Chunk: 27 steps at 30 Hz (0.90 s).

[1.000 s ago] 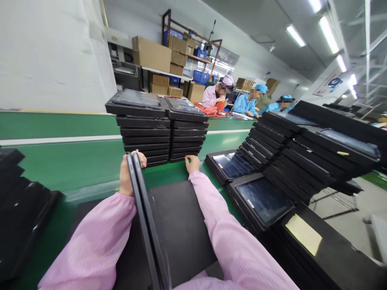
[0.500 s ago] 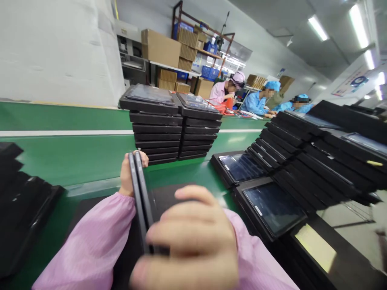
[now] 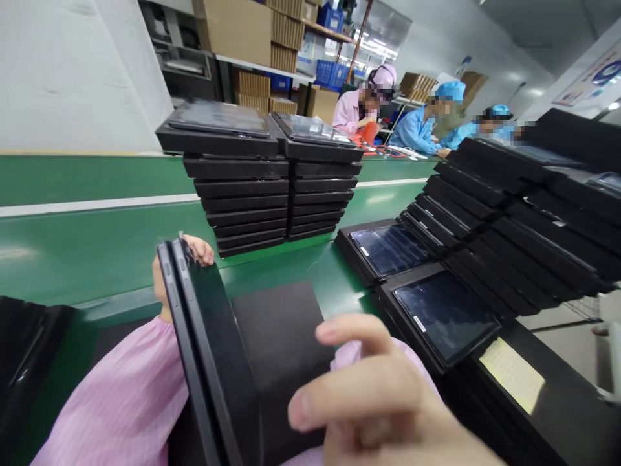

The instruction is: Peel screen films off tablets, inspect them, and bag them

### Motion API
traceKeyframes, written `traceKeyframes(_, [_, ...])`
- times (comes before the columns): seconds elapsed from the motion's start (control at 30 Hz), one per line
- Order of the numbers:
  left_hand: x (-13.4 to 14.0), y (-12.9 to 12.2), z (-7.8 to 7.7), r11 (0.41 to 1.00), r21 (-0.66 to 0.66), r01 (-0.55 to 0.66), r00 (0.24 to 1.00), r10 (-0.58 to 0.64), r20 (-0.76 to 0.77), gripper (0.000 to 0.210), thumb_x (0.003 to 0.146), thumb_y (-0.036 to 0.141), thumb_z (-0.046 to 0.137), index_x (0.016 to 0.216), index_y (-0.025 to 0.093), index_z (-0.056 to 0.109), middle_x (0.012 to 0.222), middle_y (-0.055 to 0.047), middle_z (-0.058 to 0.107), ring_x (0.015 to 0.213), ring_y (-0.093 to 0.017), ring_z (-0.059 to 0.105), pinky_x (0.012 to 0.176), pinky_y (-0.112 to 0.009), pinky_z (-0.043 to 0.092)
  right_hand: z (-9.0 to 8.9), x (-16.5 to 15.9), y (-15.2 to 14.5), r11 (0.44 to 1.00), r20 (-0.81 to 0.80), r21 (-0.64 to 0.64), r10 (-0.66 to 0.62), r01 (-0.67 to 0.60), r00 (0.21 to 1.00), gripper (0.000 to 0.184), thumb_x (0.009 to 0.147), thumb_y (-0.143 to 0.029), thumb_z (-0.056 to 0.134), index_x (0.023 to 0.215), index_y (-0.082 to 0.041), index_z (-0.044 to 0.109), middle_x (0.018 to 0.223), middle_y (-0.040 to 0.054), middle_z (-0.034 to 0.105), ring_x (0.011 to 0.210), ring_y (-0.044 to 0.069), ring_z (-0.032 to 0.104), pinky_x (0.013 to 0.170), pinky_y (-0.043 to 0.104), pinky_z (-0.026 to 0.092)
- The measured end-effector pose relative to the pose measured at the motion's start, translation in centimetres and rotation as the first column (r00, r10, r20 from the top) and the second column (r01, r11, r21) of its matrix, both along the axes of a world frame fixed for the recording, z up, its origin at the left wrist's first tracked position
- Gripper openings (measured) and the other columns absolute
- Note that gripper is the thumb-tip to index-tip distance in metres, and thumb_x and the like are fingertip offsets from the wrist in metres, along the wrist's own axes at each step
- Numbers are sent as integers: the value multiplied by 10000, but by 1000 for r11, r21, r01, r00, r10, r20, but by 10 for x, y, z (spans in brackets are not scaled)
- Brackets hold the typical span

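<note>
Two dark tablets stand on edge side by side, their button edges toward me. My left hand grips both at their far top end. The screen of the right-hand one faces right. My right hand is raised close to the camera, thumb and fingers apart and partly curled, holding nothing. It is to the right of the tablets and not touching them. Below lies a flat black foam tray on the green bench.
Two stacks of black foam trays stand ahead, tablets on top. More tray stacks rise at right, beside two trays holding tablets. A yellow note lies at lower right. Black trays sit at left. Several co-workers work beyond the bench.
The paired tablets have shifted left and turned, so one screen now shows. My right hand has drawn back to the right, away from their near end. The camera view has tilted down slightly.
</note>
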<state>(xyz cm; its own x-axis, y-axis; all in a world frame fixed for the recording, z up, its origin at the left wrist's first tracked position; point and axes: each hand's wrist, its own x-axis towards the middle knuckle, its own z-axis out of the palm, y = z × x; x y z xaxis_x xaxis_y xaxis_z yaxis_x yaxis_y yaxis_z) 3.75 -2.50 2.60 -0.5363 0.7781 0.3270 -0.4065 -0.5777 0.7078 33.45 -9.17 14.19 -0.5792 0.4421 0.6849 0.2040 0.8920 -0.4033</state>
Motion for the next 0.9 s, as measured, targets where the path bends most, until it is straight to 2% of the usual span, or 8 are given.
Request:
traceKeyframes(0.1, [-3, 2, -3, 1000, 25, 9, 1000, -9, -7, 495, 975, 494, 512, 621, 160, 605, 611, -30, 515, 556, -136, 456, 550, -247, 458, 9, -13, 13, 996, -128, 13, -82, 84, 988, 332, 852, -219, 661, 996, -516, 691, 684, -95, 693, 705, 150, 741, 1105, 446, 529])
traceKeyframes(0.2, [-10, 9, -8, 1000, 19, 7, 999, -6, -41, 495, 915, 544, 583, 578, 182, 604, 581, -18, 512, 516, -125, 431, 509, -245, 435, 10, -33, 22, 987, -137, 80, 152, -142, 979, 307, 889, -51, 575, 815, -318, 708, 835, -115, 699, 690, 32, 663, 1125, 323, 468])
traceKeyframes(0.33, [-8, 13, -5, 1000, 15, 7, 997, -6, -80, 514, 873, 585, 620, 535, 198, 591, 547, -16, 501, 473, -123, 367, 457, -277, 373, 4, -55, 33, 901, -69, 144, 422, -409, 904, 295, 982, -144, 431, 962, -216, 716, 881, -24, 696, 756, 66, 633, 1003, 265, 510])
traceKeyframes(0.43, [7, 2, 12, 997, 68, -43, 987, 52, -150, 531, 815, 688, 634, 615, 197, 611, 584, -25, 495, 534, -146, 390, 514, -309, 371, -3, -73, 42, 856, -67, -202, 473, -476, 879, 383, 940, -322, 595, 1294, -176, 597, 985, 32, 682, 831, 108, 646, 836, 237, 556])
traceKeyframes(0.5, [18, -8, 27, 989, 81, -123, 978, 135, -159, 551, 821, 719, 620, 650, 195, 595, 608, -20, 480, 568, -155, 402, 547, -314, 364, -6, -85, 45, 737, -101, -523, 444, -427, 890, 624, 889, -373, 670, 1443, -187, 452, 958, 23, 633, 798, 123, 622, 764, 262, 557])
traceKeyframes(0.57, [25, -15, 40, 983, 80, -167, 957, 181, -227, 583, 880, 734, 535, 681, 189, 597, 661, -37, 506, 625, -172, 441, 592, -323, 364, -9, -96, 47, 611, -132, -694, 412, -381, 901, 678, 870, -367, 676, 1465, -189, 404, 878, -8, 568, 728, 117, 571, 714, 277, 531])
traceKeyframes(0.7, [20, -20, 52, 973, 113, -201, 910, 228, -347, 585, 935, 733, 430, 728, 211, 592, 661, -16, 471, 594, -165, 404, 604, -324, 352, -12, -109, 51, 503, -156, -770, 447, -392, 881, 638, 835, -333, 682, 1406, -186, 438, 833, -27, 525, 711, 110, 529, 706, 281, 487])
traceKeyframes(0.9, [17, -9, 47, 963, 34, -267, 911, 264, -318, 568, 900, 765, 475, 782, 224, 606, 741, -20, 530, 680, -172, 487, 682, -311, 430, -23, -119, 63, 513, -202, -762, 394, -397, 897, 585, 842, -335, 646, 1371, -173, 455, 799, -31, 493, 683, 116, 490, 637, 283, 444])
